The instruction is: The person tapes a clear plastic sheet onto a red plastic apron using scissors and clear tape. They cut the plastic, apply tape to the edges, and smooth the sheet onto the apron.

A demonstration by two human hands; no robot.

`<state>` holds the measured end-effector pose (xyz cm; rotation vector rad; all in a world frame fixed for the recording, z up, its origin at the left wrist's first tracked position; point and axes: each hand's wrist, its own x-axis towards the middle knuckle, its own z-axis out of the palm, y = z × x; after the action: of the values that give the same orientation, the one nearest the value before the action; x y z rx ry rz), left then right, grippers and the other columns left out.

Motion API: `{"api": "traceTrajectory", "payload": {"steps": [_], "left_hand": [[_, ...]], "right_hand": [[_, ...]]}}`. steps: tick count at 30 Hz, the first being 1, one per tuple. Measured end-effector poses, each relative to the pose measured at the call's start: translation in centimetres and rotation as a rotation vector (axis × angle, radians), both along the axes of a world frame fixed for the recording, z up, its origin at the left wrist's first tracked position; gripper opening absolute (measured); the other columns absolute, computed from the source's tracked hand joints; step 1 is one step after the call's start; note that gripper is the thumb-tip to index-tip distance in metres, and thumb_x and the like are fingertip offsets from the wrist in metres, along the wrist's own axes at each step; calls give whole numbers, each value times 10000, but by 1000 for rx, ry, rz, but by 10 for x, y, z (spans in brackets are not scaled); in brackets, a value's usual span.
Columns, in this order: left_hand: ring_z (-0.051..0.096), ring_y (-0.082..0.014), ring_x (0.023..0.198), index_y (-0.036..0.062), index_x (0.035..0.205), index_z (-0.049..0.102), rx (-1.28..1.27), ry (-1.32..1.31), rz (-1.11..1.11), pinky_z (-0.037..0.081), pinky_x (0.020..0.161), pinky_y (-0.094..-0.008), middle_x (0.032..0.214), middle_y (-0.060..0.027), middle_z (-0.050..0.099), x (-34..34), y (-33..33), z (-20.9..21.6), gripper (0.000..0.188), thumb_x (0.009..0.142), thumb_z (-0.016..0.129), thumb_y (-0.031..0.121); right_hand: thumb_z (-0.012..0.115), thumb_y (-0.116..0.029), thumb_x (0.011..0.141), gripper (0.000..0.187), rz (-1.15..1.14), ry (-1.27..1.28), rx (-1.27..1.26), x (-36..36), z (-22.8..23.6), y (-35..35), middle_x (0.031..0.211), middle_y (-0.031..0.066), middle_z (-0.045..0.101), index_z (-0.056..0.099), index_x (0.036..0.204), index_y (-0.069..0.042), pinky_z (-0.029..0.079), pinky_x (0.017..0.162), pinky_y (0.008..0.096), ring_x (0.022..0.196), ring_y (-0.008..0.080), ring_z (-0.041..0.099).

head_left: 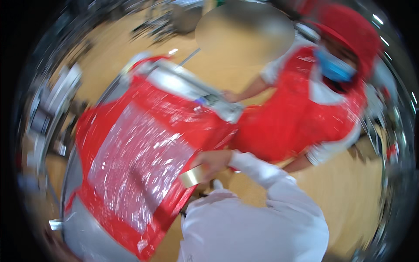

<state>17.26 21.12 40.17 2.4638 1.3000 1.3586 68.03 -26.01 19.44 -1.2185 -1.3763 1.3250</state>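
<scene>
My right hand [213, 162], at the end of a white sleeve, is closed around a roll of pale, shiny tape [191, 177] beside the sheet's near right edge. A large red plastic sheet [179, 109] with a clear, wrinkled plastic panel [135, 166] in its middle is spread over a grey metal table [87, 236]. At the lower left rim, a blurred, dark hand [56, 245], which appears to be my left, is beside a small shiny strip [56, 224]. Its fingers are smeared and partly cut off.
A co-worker [279, 126] in a red apron, red cap and blue mask stands at the right, one hand [231, 96] at a long silver device [174, 83] along the table's far side. Racks [54, 96] stand at the left; a metal cart [157, 19] is farther back.
</scene>
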Motion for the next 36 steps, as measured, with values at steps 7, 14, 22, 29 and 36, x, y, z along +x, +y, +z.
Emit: {"api": "traceTrajectory", "payload": {"steps": [7,14,22,29,36], "left_hand": [[641,-111,860,-11,1083,697,-41,11,161,495,810,-269,948,-70,721,-19,163,-51,335,959,648,297],[623,-102,823,-22,1024,696,-278,-20,106,485,764,-255,881,-49,697,-7,226,-127,277,955,656,243],[679,-156,819,11,1007,724,-278,94,303,510,767,-294,895,-106,733,15,281,-193,272,901,688,259],[613,-122,730,-2,1010,716,-336,75,261,488,705,-268,823,-55,699,-24,313,-205,278,909,696,256],[459,-74,705,10,962,675,-590,-129,43,375,618,-236,774,32,536,-18,287,-205,271,951,657,280]], "right_hand": [[824,-366,744,478,102,-349,125,-23,84,56,842,159,653,623,990,-9,481,687,411,797,348,636],[820,-340,752,440,25,-636,-220,11,80,128,786,147,670,672,966,14,470,672,381,755,318,638],[873,-355,635,486,-109,-348,-374,75,15,152,760,164,676,705,947,-22,503,619,413,654,332,657],[850,-329,660,465,-148,-495,-619,133,21,212,679,78,628,649,872,32,456,565,330,604,144,595],[793,-229,722,338,-437,-198,-336,165,12,137,778,30,617,641,909,10,455,642,272,713,102,564]]}}
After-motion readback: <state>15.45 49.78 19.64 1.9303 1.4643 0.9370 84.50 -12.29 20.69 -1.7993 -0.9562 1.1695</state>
